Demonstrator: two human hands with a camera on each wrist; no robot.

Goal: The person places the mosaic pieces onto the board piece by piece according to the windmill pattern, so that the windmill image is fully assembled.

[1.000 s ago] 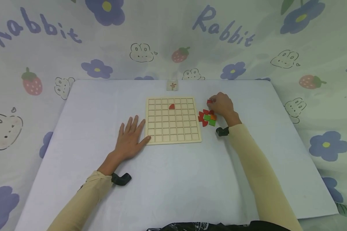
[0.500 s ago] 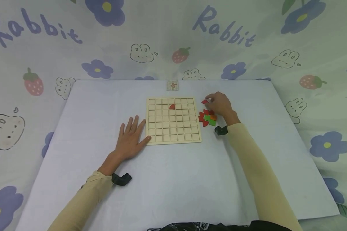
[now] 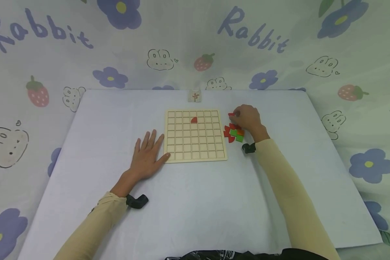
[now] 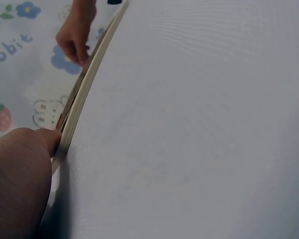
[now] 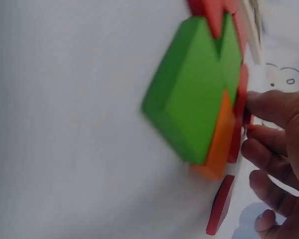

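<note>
With fingers spread, a left hand point(image 3: 144, 159) touched a pale grid board point(image 3: 195, 146) bearing one red quarter-circle point(image 3: 194, 120), while right of it, beyond clustered red, green and orange pieces point(image 3: 233, 132), a right hand point(image 3: 248, 117) pinched a red piece point(image 3: 231, 114).

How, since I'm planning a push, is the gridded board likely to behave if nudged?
The gridded board is probably stiff, as its edges and grid lines look straight in the head view. It seems unlikely to roll or tip, lying wide, thin and flat on the white table. It might pivot, since the left hand has its thumb at one corner.
</note>
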